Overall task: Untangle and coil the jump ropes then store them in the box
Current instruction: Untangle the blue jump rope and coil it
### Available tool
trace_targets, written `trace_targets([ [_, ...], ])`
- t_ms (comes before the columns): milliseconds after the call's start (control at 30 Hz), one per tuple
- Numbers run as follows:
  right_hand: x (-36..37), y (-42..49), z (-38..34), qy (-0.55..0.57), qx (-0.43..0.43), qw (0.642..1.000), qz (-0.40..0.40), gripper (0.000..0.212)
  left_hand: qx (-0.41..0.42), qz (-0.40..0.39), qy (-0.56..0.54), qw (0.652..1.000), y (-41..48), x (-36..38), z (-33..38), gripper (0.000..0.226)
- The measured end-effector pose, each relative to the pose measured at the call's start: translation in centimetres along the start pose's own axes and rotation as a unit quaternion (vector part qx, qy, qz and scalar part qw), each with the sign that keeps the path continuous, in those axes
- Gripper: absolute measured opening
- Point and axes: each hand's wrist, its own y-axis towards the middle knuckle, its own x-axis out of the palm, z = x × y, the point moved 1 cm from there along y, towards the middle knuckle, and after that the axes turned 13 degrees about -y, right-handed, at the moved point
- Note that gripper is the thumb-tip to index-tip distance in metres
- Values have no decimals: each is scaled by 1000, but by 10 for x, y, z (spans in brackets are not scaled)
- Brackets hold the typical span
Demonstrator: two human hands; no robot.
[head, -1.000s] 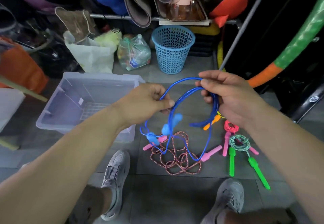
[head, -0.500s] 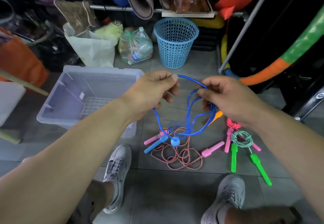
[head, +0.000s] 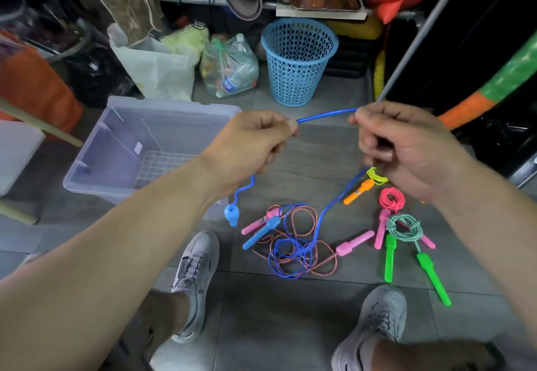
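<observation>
1. Up front, the left hand (head: 255,144) pinches the blue rope (head: 325,114), and the right hand (head: 406,150) grips it too, with a short stretch between them.
2. Its loose end lies tangled over the striped rope (head: 302,243) on the floor.
3. Left of the hands sits the clear box (head: 122,138).
</observation>
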Motion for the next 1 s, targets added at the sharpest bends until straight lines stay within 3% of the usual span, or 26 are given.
trace_targets([
  [100,2,1,0,93,-4,995,-48,15,3,-2,10,1000,-1,-2,1,19],
  [167,3,5,1,127,-5,991,-35,16,-11,-35,40,999,-2,-2,-2,24],
  [233,1,11,0,147,-16,989,17,20,-28,-78,87,993,-4,-3,-6,32],
  [333,-12,18,-2,179,-13,972,149,24,-38,-117,272,954,-4,-11,-12,35],
  [400,-22,19,0,128,-8,962,242,26,-56,-129,333,932,-5,-16,-18,34],
  [500,-25,19,10,-53,32,958,282,26,-59,-102,240,963,-6,-11,-20,35],
  [600,-14,15,26,-226,91,953,182,25,-63,-65,-15,996,-6,-1,-8,34],
  [700,3,6,33,-348,121,929,28,27,-60,-66,-182,979,-6,1,2,31],
  [800,22,-7,31,-490,105,857,-122,30,-37,-71,-192,978,-4,0,2,20],
  [867,32,-18,23,-516,64,832,-194,27,-37,-85,-143,985,-3,1,-3,22],
  [1000,36,-30,5,-435,17,875,-215,17,-78,-89,-91,989,-6,5,-13,56],
])
